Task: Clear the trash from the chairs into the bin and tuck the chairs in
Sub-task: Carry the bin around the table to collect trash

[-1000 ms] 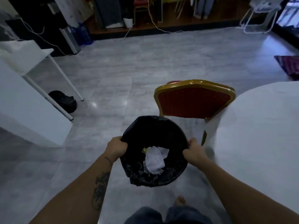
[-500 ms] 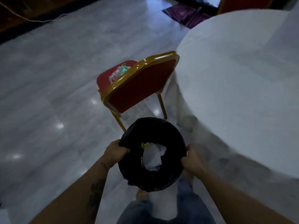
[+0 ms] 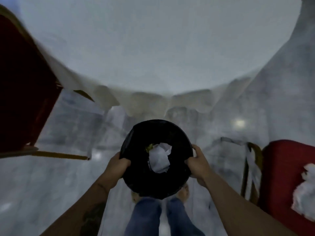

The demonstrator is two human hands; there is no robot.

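— Which way is the next trash?
— To my right: white crumpled trash point(image 3: 305, 198) on the right chair point(image 3: 281, 167), nearer my right hand point(image 3: 196, 165) than my left hand point(image 3: 119, 166).
— And your fingers?
— My fingers point(image 3: 189, 161) on both sides curl over the rim of the bin point(image 3: 144, 184), held low in front of me, paper point(image 3: 159, 159) inside (one hand would have to let go to reach).
— What's unclear?
— The frame edge cuts off that chair and its trash, everything is blurred, and the left chair point(image 3: 22, 91), beside the counter point(image 3: 153, 48), shows only its back.
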